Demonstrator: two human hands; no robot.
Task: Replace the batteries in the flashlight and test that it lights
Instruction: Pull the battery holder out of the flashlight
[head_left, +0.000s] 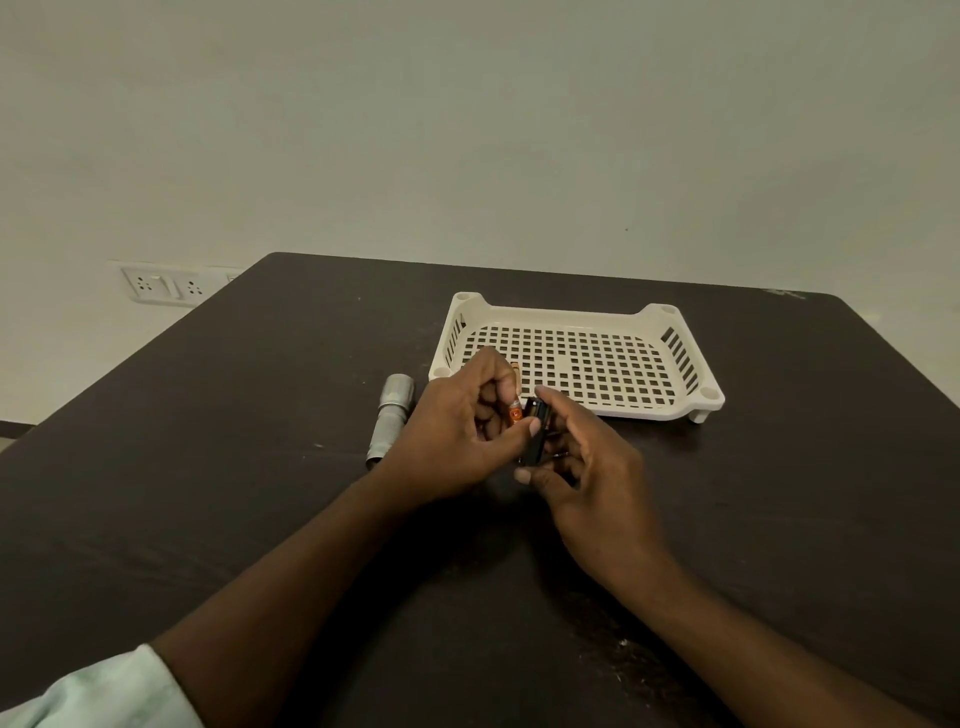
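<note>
The silver flashlight body (390, 419) lies on the dark table, head pointing away from me, just left of my hands. My left hand (457, 436) pinches a small orange battery (515, 410) between thumb and fingers. My right hand (582, 467) grips a black battery holder (535, 431), held upright between index finger and thumb. The battery sits right against the holder's upper left side. My hands hover above the table in front of the tray.
A cream perforated plastic tray (691, 395) stands beyond my hands, with an orange item (514, 368) just showing behind my left fingers. A wall socket plate (161, 285) is at far left. The table edge (130, 358) runs diagonally on the left.
</note>
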